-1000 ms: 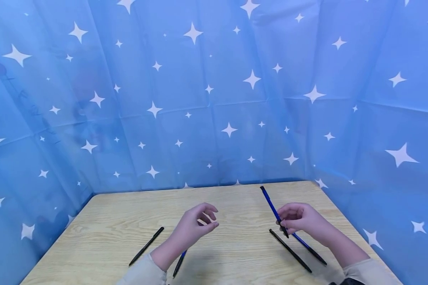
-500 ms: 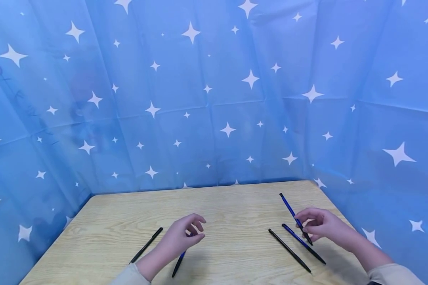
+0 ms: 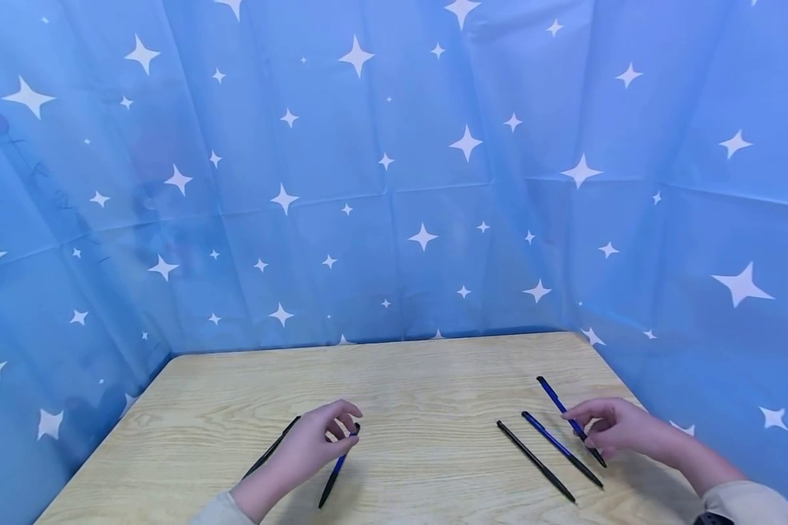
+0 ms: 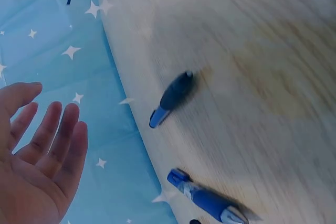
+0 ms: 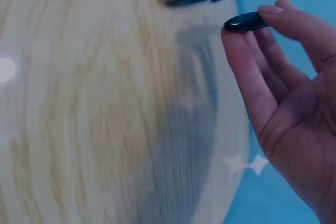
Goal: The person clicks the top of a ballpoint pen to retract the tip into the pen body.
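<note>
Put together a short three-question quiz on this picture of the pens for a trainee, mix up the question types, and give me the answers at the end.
1. Which hand is pinching a blue-and-black pen?
2. True or false: the tabletop is printed with white stars.
3. Fill in the blank, using the head view: a second blue-and-black pen lies between the held one and a ____ pen.

Key:
1. The right hand.
2. False. The stars are on the blue curtain; the tabletop shows wood grain.
3. Black. The black pen lies to the left of that second pen.
</note>
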Demonstrator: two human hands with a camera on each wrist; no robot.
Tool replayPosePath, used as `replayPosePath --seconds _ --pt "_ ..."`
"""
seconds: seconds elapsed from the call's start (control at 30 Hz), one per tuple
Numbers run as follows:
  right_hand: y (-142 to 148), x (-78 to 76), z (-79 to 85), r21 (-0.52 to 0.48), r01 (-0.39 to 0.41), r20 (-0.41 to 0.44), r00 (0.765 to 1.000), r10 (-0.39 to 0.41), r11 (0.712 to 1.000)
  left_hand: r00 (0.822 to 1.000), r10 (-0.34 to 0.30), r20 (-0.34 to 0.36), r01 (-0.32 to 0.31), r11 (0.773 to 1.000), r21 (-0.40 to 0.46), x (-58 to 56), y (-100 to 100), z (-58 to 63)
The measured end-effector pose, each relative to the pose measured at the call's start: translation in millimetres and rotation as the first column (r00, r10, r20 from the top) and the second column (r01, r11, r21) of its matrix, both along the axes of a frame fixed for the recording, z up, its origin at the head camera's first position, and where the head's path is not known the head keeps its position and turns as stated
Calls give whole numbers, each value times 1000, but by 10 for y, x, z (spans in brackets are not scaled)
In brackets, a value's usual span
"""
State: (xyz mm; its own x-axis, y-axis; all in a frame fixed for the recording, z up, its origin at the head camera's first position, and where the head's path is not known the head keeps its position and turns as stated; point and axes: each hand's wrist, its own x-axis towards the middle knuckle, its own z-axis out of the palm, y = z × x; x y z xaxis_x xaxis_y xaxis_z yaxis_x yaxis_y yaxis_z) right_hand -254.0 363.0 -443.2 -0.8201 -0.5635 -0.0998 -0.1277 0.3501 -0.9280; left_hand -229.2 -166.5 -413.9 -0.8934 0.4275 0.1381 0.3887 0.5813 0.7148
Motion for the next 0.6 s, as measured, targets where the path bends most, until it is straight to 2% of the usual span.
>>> replayPosePath --seconds 0.37,0.6 --pt "178 -63 -85 125 12 -30 1000 -9 992 1000 18 16 -17 997 -76 2 -73 -3" --pt "220 -91 -102 145 -20 -60 998 29 989 1000 12 12 -10 995 -104 -9 -82 -20"
